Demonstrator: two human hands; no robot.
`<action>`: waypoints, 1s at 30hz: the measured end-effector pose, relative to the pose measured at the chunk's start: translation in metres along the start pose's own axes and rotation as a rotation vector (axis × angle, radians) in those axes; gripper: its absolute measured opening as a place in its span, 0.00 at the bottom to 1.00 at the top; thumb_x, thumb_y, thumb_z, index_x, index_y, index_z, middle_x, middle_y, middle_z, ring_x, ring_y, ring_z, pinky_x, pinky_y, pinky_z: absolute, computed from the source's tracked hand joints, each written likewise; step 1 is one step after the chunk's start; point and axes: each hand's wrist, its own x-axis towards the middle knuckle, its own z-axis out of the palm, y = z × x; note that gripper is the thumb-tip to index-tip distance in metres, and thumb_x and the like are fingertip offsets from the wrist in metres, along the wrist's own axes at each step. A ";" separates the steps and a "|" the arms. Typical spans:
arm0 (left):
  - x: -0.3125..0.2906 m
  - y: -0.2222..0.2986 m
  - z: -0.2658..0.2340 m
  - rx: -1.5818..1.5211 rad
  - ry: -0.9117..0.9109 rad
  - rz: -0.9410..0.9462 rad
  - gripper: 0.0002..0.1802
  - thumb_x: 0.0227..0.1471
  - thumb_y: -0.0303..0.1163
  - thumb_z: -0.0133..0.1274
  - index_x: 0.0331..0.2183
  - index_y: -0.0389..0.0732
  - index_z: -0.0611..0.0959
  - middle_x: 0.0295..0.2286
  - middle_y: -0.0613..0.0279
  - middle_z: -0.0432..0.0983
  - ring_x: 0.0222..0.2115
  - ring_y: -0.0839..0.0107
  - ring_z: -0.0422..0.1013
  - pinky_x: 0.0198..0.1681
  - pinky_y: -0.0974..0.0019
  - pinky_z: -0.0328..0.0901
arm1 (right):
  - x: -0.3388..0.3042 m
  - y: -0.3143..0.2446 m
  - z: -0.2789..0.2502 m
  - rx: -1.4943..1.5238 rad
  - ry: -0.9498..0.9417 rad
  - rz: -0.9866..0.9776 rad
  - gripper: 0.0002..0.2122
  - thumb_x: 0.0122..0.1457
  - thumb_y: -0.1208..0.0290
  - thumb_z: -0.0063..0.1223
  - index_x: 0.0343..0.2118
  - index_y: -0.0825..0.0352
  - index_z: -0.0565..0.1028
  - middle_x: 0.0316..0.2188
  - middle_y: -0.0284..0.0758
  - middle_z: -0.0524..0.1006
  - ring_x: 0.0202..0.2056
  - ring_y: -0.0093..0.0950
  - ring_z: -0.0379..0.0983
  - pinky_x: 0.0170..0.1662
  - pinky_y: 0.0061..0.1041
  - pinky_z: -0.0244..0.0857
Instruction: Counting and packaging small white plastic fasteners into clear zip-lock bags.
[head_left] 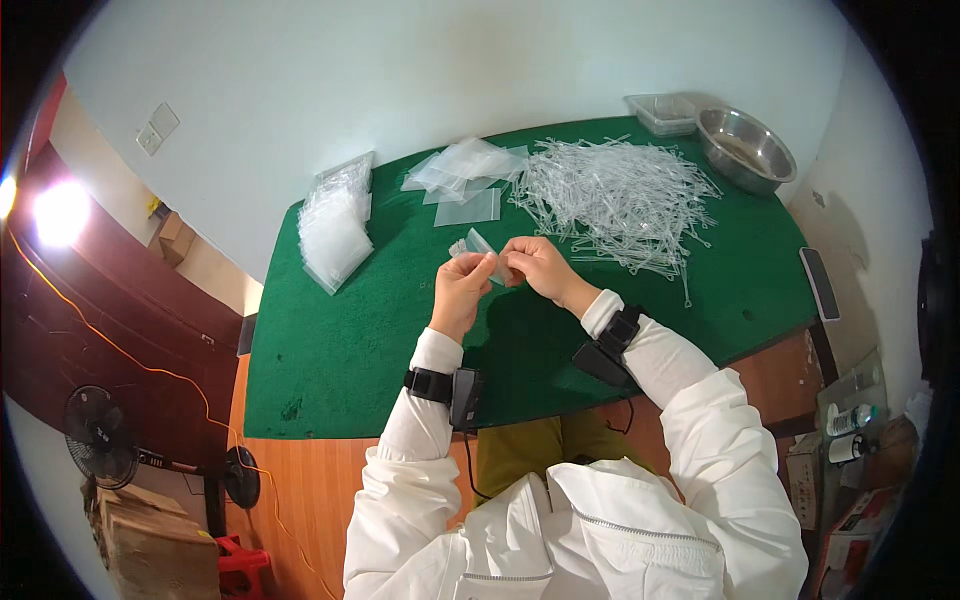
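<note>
My left hand [462, 293] is closed, thumb and fingers pinching a small clear plastic bag [481, 243] above the middle of the green table. Closed on the near right edge of the same bag is my right hand [541, 270], its fingertips close to the left thumb. Something whitish pokes up by the left fingertips, too small to name. Beyond my right hand spreads a large heap of thin clear plastic sticks with looped ends [625, 195]. Flat empty clear bags [468, 205] lie loosely stacked beyond my hands. Further left is an overlapping pile of filled-looking clear bags [336, 235].
A steel bowl [745, 150] and a clear plastic tub [664, 114] stand at the far right of the green table [350, 390]. At the right edge lies a phone [819, 283]. A black fan [102, 437] stands on the left, with an orange cable [150, 370] running nearby.
</note>
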 end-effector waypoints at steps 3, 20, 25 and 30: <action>-0.001 -0.004 0.005 0.160 -0.008 0.085 0.07 0.47 0.30 0.55 0.24 0.35 0.79 0.18 0.70 0.71 0.16 0.85 0.58 0.19 0.80 0.53 | 0.001 -0.001 0.001 -0.076 0.049 -0.041 0.07 0.52 0.72 0.52 0.23 0.71 0.75 0.19 0.30 0.73 0.20 0.15 0.64 0.23 0.16 0.60; -0.004 0.002 0.007 0.176 -0.052 0.038 0.05 0.48 0.29 0.54 0.25 0.38 0.78 0.18 0.74 0.68 0.17 0.85 0.58 0.19 0.79 0.52 | -0.002 -0.018 -0.005 -0.082 0.015 0.049 0.08 0.56 0.70 0.50 0.24 0.69 0.73 0.19 0.28 0.72 0.20 0.15 0.66 0.24 0.15 0.61; -0.001 -0.005 0.008 0.388 -0.009 0.200 0.05 0.50 0.29 0.50 0.27 0.38 0.74 0.16 0.74 0.65 0.17 0.85 0.57 0.19 0.78 0.51 | -0.002 -0.018 -0.005 -0.260 0.028 0.014 0.09 0.55 0.69 0.50 0.22 0.68 0.71 0.16 0.26 0.69 0.19 0.14 0.63 0.22 0.15 0.58; -0.002 -0.006 0.012 0.684 0.036 0.428 0.08 0.51 0.29 0.49 0.24 0.36 0.71 0.15 0.70 0.63 0.17 0.84 0.56 0.18 0.76 0.52 | -0.001 -0.012 -0.005 -0.352 0.035 -0.039 0.10 0.55 0.70 0.50 0.21 0.69 0.70 0.15 0.26 0.69 0.18 0.15 0.63 0.22 0.16 0.57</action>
